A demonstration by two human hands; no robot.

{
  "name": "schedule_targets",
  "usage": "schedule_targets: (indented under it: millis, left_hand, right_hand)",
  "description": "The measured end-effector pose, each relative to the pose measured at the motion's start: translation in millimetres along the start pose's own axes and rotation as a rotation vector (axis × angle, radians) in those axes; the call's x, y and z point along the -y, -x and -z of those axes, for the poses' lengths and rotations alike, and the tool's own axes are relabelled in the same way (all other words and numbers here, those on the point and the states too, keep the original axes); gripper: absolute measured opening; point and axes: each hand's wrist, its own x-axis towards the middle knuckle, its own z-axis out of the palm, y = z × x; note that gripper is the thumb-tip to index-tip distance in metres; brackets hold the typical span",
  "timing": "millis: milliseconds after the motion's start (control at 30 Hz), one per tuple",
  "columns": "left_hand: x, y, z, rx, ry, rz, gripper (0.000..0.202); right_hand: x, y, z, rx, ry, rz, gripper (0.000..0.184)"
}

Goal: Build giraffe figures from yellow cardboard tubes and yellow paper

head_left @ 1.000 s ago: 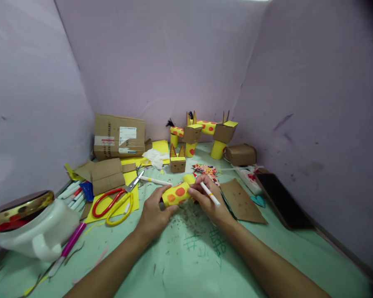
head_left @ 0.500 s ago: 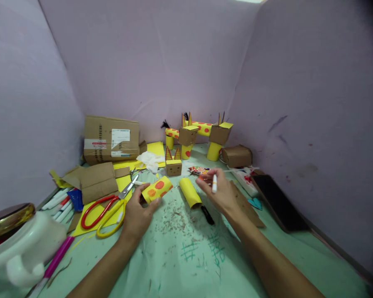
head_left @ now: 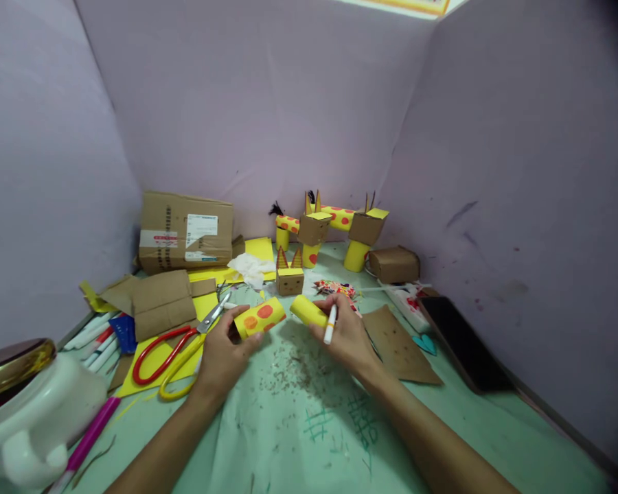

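Note:
My left hand (head_left: pixel 224 353) is closed around a yellow paper tube (head_left: pixel 260 318) with orange-red spots. A plain yellow tube (head_left: pixel 305 311) lies in the grasp of my right hand (head_left: pixel 342 336), which also keeps a white marker (head_left: pixel 330 325) between its fingers. The two tubes point toward each other with a small gap between them. Just behind them stands a small cardboard head (head_left: pixel 290 280) with pointed striped ears. Scissors (head_left: pixel 182 350) with one red and one yellow handle rest beside my left hand.
Behind stand spotted yellow tube animals (head_left: pixel 358 254) with cardboard heads. A cardboard box (head_left: pixel 185 230) is at the back left, markers (head_left: pixel 100 343) and a white cup (head_left: pixel 56 405) at the left. A cardboard sheet (head_left: pixel 402 346) and a phone (head_left: pixel 463 343) lie to the right.
My right hand has moved left and taken hold of the plain yellow tube, lifting and turning it toward the spotted one. My left hand still holds the spotted tube.

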Motion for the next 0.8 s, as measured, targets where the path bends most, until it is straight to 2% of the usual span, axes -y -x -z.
schedule_targets:
  millis: [167, 267, 333, 433, 533, 667, 733, 800]
  left_hand:
    - [-2.0, -7.6, 12.8, 0.087, 0.127, 0.02, 0.067]
    - [-5.2, -10.2, 19.7, 0.074, 0.19, 0.025, 0.069]
    - [-6.8, -10.5, 21.7, 0.072, 0.233, 0.033, 0.069]
    - [-7.6, -9.1, 20.8, 0.11, 0.269, 0.041, 0.067]
    - [-6.9, -6.1, 18.3, 0.148, 0.175, -0.009, 0.063]
    - [-0.7, -4.5, 16.8, 0.122, 0.0, -0.048, 0.055]
    - [3.5, -6.0, 17.7, 0.094, -0.081, -0.051, 0.051]
    - [4.7, -6.8, 19.0, 0.044, -0.123, -0.068, 0.051]
  right_hand:
    - [-6.4, 4.1, 1.4, 0.069, -0.342, 0.07, 0.036]
    - [-5.3, 7.0, 1.2, 0.105, -0.629, 0.038, 0.041]
    - [-3.1, 8.9, -0.4, 0.113, -0.715, 0.017, 0.042]
    - [-2.7, 11.1, -4.8, 0.153, -0.737, 0.024, 0.043]
    - [-9.4, 13.0, -7.9, 0.184, -0.734, 0.05, 0.042]
    - [-25.8, 11.8, -8.4, 0.075, -0.691, 0.04, 0.044]
    - [-31.3, 9.6, -8.8, 0.011, -0.629, -0.017, 0.048]
    - [-31.6, 8.7, -9.3, 0.008, -0.582, -0.067, 0.051]
